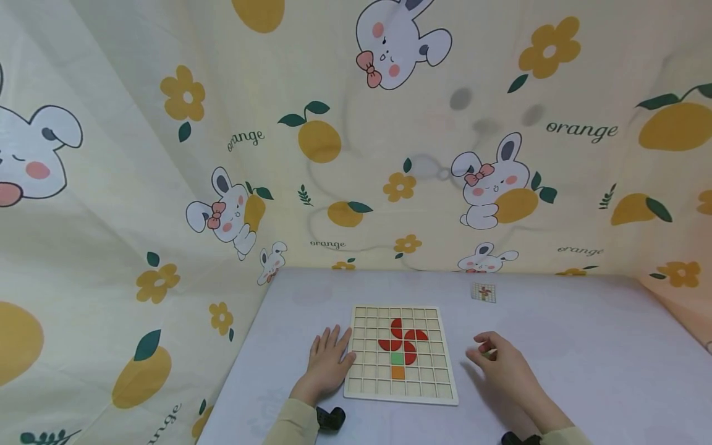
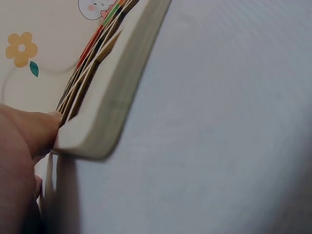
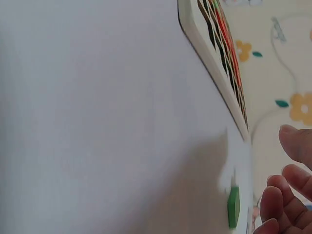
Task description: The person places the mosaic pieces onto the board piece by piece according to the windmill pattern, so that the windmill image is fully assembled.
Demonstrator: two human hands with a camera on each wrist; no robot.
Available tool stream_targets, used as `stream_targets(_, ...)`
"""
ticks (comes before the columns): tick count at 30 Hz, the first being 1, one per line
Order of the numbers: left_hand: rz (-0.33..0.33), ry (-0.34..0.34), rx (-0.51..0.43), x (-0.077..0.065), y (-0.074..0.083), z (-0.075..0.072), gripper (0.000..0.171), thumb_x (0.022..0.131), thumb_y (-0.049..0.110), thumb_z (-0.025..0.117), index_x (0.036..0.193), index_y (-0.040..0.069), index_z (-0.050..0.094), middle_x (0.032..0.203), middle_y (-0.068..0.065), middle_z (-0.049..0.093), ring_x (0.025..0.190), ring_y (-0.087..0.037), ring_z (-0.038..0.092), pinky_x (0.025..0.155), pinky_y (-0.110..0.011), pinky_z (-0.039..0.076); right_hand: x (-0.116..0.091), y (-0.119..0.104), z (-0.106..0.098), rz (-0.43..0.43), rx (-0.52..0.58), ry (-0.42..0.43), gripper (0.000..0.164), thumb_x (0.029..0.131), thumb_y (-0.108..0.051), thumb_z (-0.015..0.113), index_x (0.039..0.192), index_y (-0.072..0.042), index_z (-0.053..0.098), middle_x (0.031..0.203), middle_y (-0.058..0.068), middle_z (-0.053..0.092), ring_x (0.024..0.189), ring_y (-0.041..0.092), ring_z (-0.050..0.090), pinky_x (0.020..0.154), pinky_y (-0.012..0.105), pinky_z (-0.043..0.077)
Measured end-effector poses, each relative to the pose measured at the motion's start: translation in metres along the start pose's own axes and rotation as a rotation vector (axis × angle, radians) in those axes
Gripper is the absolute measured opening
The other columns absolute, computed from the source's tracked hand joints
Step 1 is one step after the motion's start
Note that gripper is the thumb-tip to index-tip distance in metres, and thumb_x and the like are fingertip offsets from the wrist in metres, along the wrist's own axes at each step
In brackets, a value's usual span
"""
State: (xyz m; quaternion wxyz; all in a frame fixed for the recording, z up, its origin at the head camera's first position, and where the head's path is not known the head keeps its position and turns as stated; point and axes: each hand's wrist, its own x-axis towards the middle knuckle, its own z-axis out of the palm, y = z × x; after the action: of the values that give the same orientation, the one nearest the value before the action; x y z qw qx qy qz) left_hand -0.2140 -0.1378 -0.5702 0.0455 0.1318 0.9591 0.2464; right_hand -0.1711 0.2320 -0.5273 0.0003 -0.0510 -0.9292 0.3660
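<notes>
A square cream board divided into a grid lies on the table. Red curved pieces form a pinwheel on it, with a green square and an orange square below. My left hand rests along the board's left edge, fingers extended and thumb at the rim. To the right of the board, my right hand hovers over the table with loosely bent fingers. A small green block lies on the table close to those fingers, apart from them in the right wrist view.
Toward the back of the table lies a small card printed with a pinwheel on a grid. A cream curtain with rabbits and oranges hangs behind and at the left. Dark wrist devices sit at both cuffs.
</notes>
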Motion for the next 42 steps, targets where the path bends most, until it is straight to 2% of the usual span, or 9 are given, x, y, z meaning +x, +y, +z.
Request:
stream_targets(7, 0.009, 0.001, -0.007, -0.001, 0.001, -0.002, 0.057, 0.102, 0.038, 0.043, 0.152, 0.012, 0.032, 0.158, -0.017, 0.018, 0.145, -0.038, 0.006, 0.114, -0.057, 0.001, 0.0, 0.014, -0.011, 0.008, -0.015, 0.015, 0.053, 0.088, -0.039, 0.07, 0.123, -0.002, 0.055, 0.101, 0.007, 0.06, 0.086, 0.021, 0.058, 0.063, 0.032, 0.046)
stream_targets(19, 0.008, -0.002, -0.017, -0.002, 0.002, -0.004, 0.057, 0.102, 0.037, 0.044, 0.152, 0.012, 0.032, 0.158, -0.017, 0.018, 0.145, -0.038, 0.006, 0.114, -0.057, 0.001, 0.004, 0.022, -0.012, 0.057, -0.015, 0.001, 0.056, 0.087, -0.037, 0.072, 0.122, 0.003, 0.055, 0.101, 0.012, 0.061, 0.086, 0.023, 0.061, 0.066, 0.038, 0.051)
stream_targets(30, -0.001, 0.001, -0.012, -0.002, 0.002, -0.002, 0.057, 0.102, 0.037, 0.044, 0.152, 0.012, 0.033, 0.158, -0.016, 0.018, 0.145, -0.038, 0.006, 0.114, -0.056, 0.0, 0.005, 0.025, -0.004, 0.066, -0.014, -0.02, 0.051, 0.086, -0.033, 0.074, 0.117, 0.004, 0.056, 0.095, 0.009, 0.061, 0.083, 0.021, 0.06, 0.066, 0.038, 0.051)
stream_targets(42, -0.001, 0.007, -0.003, -0.003, 0.003, -0.002, 0.057, 0.102, 0.037, 0.044, 0.152, 0.012, 0.033, 0.158, -0.016, 0.019, 0.145, -0.038, 0.006, 0.114, -0.057, 0.001, 0.005, 0.023, -0.004, 0.073, -0.054, -0.023, 0.044, 0.086, -0.028, 0.073, 0.112, 0.005, 0.058, 0.095, 0.009, 0.062, 0.085, 0.024, 0.058, 0.071, 0.043, 0.05)
